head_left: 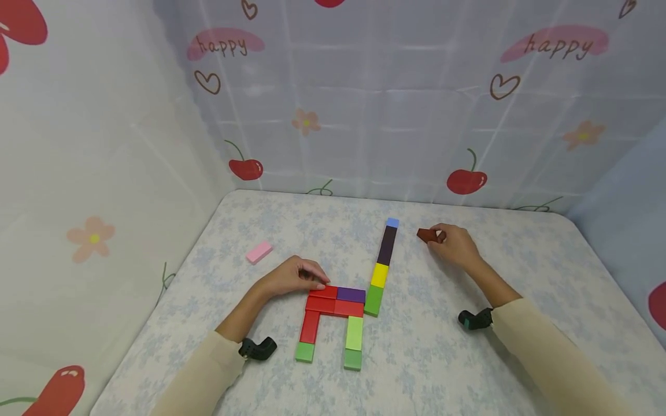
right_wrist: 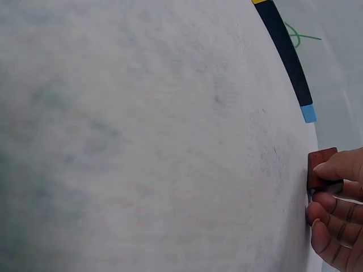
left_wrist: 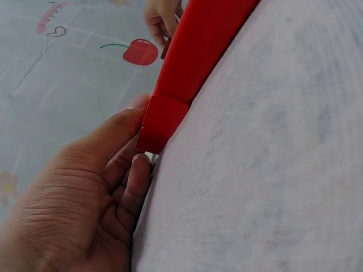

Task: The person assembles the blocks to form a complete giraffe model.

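Note:
In the head view, my left hand (head_left: 293, 275) is at the upper left corner of a flat figure of blocks, thumb and fingertips at the edges of a red block (head_left: 324, 292). The left wrist view shows its fingers about the red block's end (left_wrist: 161, 122). My right hand (head_left: 455, 245) pinches a small brown block (head_left: 426, 235) between thumb and fingers, close over the table, right of a slanting row. In the right wrist view the brown block (right_wrist: 320, 164) sticks out past the thumb. Beside the red block lies a purple block (head_left: 351, 295).
The slanting row has a green block (head_left: 373, 300), a yellow block (head_left: 380, 276), a dark block (head_left: 387, 245) and a blue block (head_left: 392, 222). Two legs of blocks end in green blocks (head_left: 304, 352). A pink block (head_left: 259, 252) lies alone at the left. A curtain (head_left: 364, 104) hangs behind the table.

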A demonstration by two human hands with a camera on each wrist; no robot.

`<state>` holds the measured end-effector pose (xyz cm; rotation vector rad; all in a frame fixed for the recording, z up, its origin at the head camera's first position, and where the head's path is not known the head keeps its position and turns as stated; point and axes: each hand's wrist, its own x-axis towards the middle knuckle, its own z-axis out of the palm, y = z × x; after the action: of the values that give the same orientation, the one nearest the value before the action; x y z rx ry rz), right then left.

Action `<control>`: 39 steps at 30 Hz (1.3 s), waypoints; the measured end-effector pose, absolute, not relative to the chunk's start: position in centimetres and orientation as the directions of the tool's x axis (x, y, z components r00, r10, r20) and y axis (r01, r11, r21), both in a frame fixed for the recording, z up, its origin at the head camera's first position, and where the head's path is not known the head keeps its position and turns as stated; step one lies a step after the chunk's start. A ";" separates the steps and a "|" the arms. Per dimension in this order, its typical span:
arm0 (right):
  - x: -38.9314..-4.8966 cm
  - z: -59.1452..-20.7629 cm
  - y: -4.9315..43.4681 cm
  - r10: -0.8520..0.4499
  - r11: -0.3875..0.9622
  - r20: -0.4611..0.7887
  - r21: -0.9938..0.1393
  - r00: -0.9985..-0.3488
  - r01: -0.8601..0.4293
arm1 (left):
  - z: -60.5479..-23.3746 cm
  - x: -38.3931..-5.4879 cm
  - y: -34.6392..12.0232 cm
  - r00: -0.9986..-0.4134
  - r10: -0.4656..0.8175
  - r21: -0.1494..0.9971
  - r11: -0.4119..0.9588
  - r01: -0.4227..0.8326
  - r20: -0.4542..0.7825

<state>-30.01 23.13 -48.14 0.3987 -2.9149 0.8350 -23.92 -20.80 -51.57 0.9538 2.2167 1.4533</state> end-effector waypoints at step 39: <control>-34.2 -48.9 20.6 -0.303 0.752 0.144 -0.571 -0.942 -0.329 | -51.5 -23.9 -20.9 -0.729 0.680 0.893 0.277 0.355 0.079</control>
<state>-34.21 20.65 -48.90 0.5240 -2.9004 0.9583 -23.86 -20.87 -51.51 0.9437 2.2338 1.4328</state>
